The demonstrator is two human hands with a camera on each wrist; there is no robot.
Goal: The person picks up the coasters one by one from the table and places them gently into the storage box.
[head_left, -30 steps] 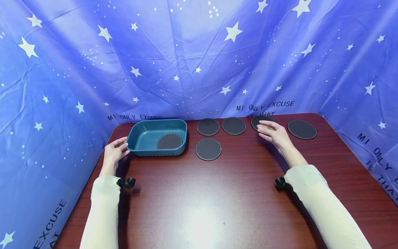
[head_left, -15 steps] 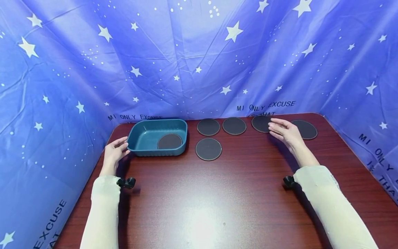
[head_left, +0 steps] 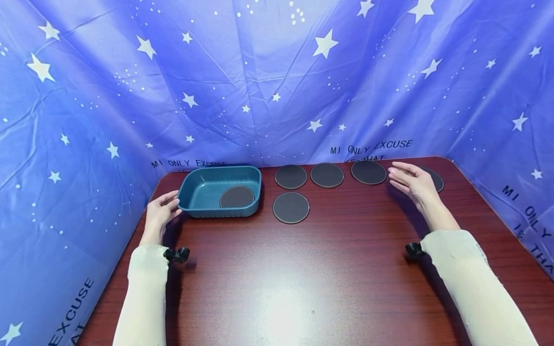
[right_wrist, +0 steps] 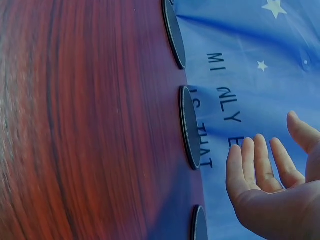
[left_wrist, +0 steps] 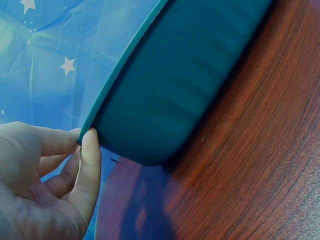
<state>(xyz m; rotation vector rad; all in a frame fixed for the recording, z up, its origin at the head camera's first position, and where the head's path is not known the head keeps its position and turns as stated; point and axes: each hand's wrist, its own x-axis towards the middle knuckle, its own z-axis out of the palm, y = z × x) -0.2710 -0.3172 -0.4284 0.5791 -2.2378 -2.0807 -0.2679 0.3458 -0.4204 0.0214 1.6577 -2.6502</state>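
Observation:
My left hand (head_left: 160, 216) pinches the left rim of a teal rectangular plastic basin (head_left: 212, 212). In the left wrist view, thumb and fingers close on the rim of the basin (left_wrist: 170, 85). One round black coaster (head_left: 236, 196) lies inside it, toward the right. Over the back right of the table, my right hand (head_left: 417, 188) hovers with relaxed fingers and holds nothing. It partly covers the rightmost black coaster (head_left: 436, 179). Just left of that hand another coaster (head_left: 368, 172) lies flat. The right wrist view shows the right hand (right_wrist: 275, 192) above the table edge.
Two more coasters (head_left: 291, 177) (head_left: 326, 175) lie along the back edge, right of the basin. Nearer the front is another coaster (head_left: 291, 207). The reddish-brown wooden table (head_left: 303, 259) meets a blue star-patterned curtain (head_left: 268, 86) at the back and sides.
My right hand has moved right, from over the third back-row coaster, which it now uncovers, to the rightmost one, which it now partly hides. The left hand and basin have stayed put.

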